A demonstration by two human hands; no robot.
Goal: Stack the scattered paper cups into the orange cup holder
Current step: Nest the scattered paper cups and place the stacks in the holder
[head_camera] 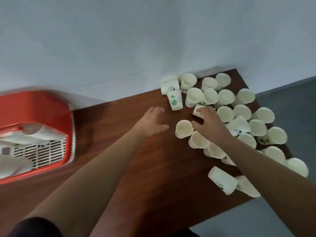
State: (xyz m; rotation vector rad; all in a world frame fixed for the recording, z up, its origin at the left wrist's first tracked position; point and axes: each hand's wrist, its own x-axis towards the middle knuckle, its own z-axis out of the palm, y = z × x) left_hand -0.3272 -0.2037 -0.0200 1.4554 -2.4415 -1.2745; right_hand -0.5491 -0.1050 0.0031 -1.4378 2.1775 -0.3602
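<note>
Several white paper cups (242,112) crowd the right end of a brown wooden table (145,168), some upright, some lying on their sides. An orange cup holder (39,106) sits at the left with stacked cups lying inside it. My left hand (152,122) hovers with spread fingers just left of an upright cup (184,128), holding nothing. My right hand (210,124) reaches over the pile, fingers spread, with its fingertips at a cup lying on its side (196,111). A cup with green dots (175,100) stands upside down beyond my left hand.
A pale wall runs along the far edge of the table. The table's right edge drops to a grey floor (290,100). Two cups (222,182) lie on their sides near the front right corner. Bare wood stretches between the holder and the cups.
</note>
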